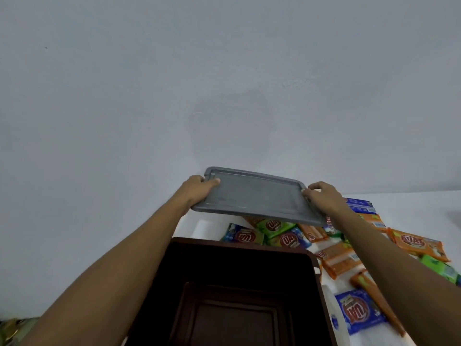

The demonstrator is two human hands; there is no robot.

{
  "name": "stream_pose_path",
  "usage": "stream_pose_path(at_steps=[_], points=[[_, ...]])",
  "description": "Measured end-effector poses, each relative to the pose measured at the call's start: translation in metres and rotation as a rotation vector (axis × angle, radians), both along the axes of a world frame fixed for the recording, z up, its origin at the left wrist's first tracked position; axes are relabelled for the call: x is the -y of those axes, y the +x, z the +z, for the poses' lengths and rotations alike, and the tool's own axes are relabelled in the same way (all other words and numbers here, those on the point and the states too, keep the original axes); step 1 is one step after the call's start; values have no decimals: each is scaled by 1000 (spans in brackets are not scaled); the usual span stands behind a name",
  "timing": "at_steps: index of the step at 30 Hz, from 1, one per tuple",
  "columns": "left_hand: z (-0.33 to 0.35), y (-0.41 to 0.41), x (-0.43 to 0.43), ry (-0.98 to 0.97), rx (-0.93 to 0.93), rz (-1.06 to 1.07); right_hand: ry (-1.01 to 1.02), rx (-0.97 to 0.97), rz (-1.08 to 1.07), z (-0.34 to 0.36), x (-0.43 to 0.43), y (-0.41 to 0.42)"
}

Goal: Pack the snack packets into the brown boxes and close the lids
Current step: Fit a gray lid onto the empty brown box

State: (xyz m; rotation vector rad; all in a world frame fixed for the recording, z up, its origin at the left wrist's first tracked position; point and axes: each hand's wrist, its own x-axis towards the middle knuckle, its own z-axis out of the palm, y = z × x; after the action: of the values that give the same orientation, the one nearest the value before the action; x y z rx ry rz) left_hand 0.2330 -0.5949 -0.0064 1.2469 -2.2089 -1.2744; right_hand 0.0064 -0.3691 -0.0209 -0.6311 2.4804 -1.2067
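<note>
I am holding a flat grey lid (252, 194) out at arm's length with both hands, above the far end of the open brown box (237, 283). The lid is looking like thin, matte plastic, rectangular with rounded corners and a raised ridge running just inside its edge, and it is tilting so its right end is sitting lower. My left hand (197, 189) is closing its grip on the left short edge, thumb lying on the top face and the other fingers hidden behind. My right hand (321, 197) is pinching the right short edge the same way, fingers curling over the rim. The box below is showing a dark, smooth, glossy interior with rounded corners and a stepped rectangular panel in its floor; nothing is showing inside it. The snack packets (282, 234) are lying loose in a heap on the white surface (404, 211), to the right of the box and beyond its far rim, glossy crinkled wrappers in orange, green and blue with a red oval logo. One blue packet (359, 312) is lying nearer, just right of the box. My right forearm is crossing over several orange packets, and the lid is covering the far part of the heap. A plain pale wall (224, 71), faintly blotched, is filling the rest.
</note>
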Motion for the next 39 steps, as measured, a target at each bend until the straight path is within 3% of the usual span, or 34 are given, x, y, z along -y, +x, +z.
stream_pose_path(at_steps=[3,13,20,30,39], points=[[5,31,-6,-44,5,1,-32,20,12,4,-12,22],[-22,122,-63,-321,95,29,-59,-169,-62,-9,-75,122],[-31,169,-95,-119,59,28,-59,-171,-13,-15,-116,172],[-35,187,-122,-142,83,-3,63,-43,144,-13,-139,201],[-34,179,-137,-564,154,98,258,-360,127,-9,-117,180]])
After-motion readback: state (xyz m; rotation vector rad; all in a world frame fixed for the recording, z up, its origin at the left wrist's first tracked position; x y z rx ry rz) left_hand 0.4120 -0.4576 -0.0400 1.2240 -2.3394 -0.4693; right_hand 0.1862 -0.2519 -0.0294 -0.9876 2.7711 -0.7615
